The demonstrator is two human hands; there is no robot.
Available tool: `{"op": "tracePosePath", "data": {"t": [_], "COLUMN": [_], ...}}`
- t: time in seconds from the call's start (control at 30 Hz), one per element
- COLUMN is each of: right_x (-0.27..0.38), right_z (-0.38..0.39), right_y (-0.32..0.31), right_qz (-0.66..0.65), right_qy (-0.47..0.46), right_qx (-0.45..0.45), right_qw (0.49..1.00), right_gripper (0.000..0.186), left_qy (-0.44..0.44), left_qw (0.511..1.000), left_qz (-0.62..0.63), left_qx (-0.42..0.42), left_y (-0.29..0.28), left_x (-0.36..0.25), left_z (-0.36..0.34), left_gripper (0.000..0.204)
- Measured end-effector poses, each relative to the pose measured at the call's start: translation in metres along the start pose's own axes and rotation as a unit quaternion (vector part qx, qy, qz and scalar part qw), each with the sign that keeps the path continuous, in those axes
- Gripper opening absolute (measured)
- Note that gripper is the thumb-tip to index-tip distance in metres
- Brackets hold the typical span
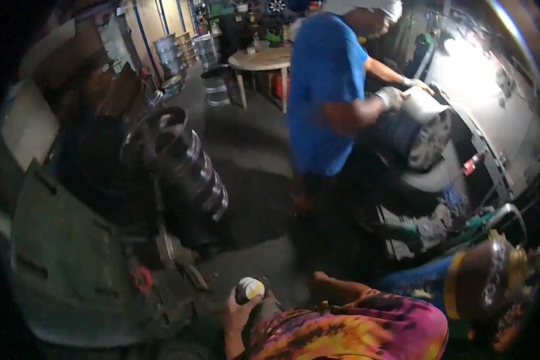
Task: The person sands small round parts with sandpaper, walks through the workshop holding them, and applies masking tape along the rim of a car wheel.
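My left hand [241,313] is wrapped round a small round container [250,289] with a white and yellow top, close to my body. Just right of it, my right hand [323,283] reaches forward past my tie-dye shirt. Shadow and blur hide its fingers, and no object shows in it. Ahead of me a co-worker in a blue shirt [324,90] stands with both gloved hands at a wheel rim [423,129] under a bright lamp.
A stack of dark wheel rims [189,159] stands on the left, with more rims [169,55] behind. At the back is a round table [261,60]. A large green panel [66,258] fills the near left; a blue and yellow cylinder [444,279] lies at the near right.
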State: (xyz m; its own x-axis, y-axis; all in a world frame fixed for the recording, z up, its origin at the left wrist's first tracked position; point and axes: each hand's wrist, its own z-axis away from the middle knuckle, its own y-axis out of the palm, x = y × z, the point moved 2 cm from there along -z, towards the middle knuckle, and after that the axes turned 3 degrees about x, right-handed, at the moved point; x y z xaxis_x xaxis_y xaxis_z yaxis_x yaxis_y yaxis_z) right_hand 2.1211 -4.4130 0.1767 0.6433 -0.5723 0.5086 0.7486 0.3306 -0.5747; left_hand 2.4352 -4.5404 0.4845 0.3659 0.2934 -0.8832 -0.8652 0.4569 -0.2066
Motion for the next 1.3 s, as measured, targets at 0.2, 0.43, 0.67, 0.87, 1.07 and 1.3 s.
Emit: {"op": "tracePosePath", "data": {"t": [0.2, 0.43, 0.67, 0.87, 1.07, 1.3], "right_x": [0.087, 0.149, 0.154, 0.154, 0.175, 0.197], "right_z": [-0.139, -0.340, -0.535, -0.710, -0.813, -0.873], "right_y": [-0.076, -0.203, -0.378, -0.612, -0.726, -0.803], "right_qz": [0.046, 0.172, 0.023, -0.097, 0.051, -0.149], "right_qy": [-0.065, -0.319, -0.171, -0.281, -0.177, 0.096], "right_qx": [0.031, -0.168, 0.013, -0.070, -0.020, 0.060], "right_qw": [0.996, 0.917, 0.985, 0.952, 0.983, 0.982], "right_gripper": [0.042, 0.039, 0.036, 0.033, 0.027, 0.027], "left_qy": [0.056, 0.019, 0.053, 0.001, 0.038, 0.074], "left_qw": [0.989, 0.976, 0.988, 0.979, 0.957, 0.973], "left_qz": [0.071, 0.139, 0.123, 0.187, 0.272, 0.217], "left_qx": [0.119, 0.169, 0.071, 0.079, 0.089, 0.002], "left_y": [-0.011, -0.007, 0.008, 0.008, -0.012, -0.100], "left_x": [-0.098, -0.224, -0.313, -0.419, -0.465, -0.589], "left_z": [-0.171, -0.350, -0.549, -0.730, -0.942, -1.165], "left_gripper": [0.064, 0.058, 0.055, 0.056, 0.059, 0.065]}}
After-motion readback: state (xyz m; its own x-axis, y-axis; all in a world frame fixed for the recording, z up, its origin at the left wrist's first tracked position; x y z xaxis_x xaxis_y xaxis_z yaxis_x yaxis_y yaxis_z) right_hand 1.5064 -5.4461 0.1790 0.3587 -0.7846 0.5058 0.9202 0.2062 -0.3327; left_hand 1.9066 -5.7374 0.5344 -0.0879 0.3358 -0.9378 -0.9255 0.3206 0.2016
